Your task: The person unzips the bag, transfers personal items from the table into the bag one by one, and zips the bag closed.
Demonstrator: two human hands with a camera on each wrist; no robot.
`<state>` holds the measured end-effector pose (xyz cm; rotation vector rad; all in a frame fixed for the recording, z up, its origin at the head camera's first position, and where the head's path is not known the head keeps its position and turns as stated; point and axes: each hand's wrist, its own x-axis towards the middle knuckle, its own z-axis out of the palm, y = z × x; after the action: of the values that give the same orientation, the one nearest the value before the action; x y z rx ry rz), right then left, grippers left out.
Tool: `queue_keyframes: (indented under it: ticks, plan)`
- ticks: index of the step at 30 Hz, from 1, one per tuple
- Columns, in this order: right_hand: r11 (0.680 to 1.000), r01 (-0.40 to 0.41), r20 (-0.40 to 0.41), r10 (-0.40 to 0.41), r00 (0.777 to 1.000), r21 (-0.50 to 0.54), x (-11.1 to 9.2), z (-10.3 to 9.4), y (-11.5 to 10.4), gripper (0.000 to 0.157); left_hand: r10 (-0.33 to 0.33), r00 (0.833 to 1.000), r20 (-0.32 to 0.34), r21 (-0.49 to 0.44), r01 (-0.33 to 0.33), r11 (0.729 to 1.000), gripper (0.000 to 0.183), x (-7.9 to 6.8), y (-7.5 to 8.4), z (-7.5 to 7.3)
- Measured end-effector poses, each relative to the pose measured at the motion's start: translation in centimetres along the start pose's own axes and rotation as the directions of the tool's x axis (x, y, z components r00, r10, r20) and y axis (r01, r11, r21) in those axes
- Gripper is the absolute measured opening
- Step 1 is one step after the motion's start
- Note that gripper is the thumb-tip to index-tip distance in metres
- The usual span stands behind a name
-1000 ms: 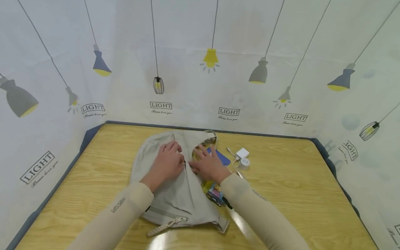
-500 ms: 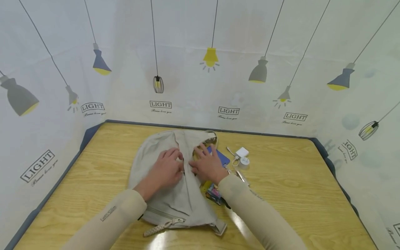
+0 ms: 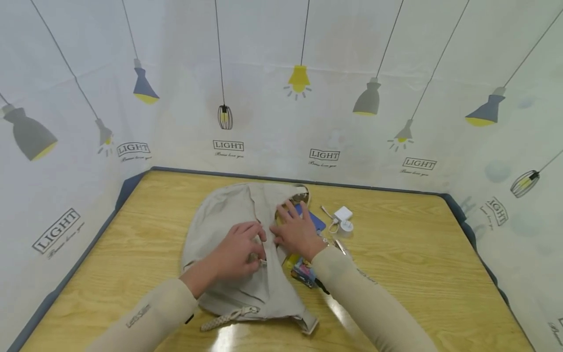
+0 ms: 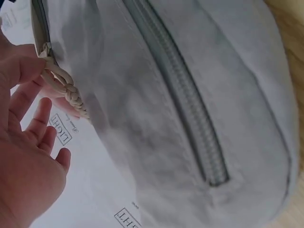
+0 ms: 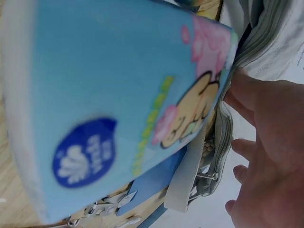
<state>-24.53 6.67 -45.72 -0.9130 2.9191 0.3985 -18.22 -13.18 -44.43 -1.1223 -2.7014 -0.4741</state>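
A light grey backpack [image 3: 215,210] lies on the wooden table. My left hand [image 3: 235,249] is at a long zip down its middle. In the left wrist view, thumb and forefinger pinch the zip slider with its braided cord pull [image 4: 73,97], while the other fingers stand loose. My right hand [image 3: 299,234] is on the backpack's right side; its thumb and forefinger grip the fabric edge beside a zip [image 5: 225,137], other fingers spread. Under that wrist stands a blue tissue pack [image 5: 109,95] with a cartoon bear, partly hidden by the sleeve in the head view.
Right of the backpack lie a blue flat item [image 3: 314,220], a white charger [image 3: 343,213] with a cable, a white round item [image 3: 346,227] and a slim metallic item [image 3: 340,246]. A second braided pull [image 3: 220,321] hangs at the near end. Printed curtains surround the table.
My left hand has slid down the middle zip towards me, and the parted line above it has grown longer. The right hand has stayed at the backpack's right edge.
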Motion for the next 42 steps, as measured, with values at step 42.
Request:
queue_keyframes:
  ticks: [42]
  plan:
    - [0.975, -0.169, 0.055, 0.162, 0.985, 0.143, 0.4, 0.2, 0.6, 0.062, -0.049, 0.999, 0.008, 0.11, 0.047, 0.993, 0.006, 0.5, -1.6, -1.0]
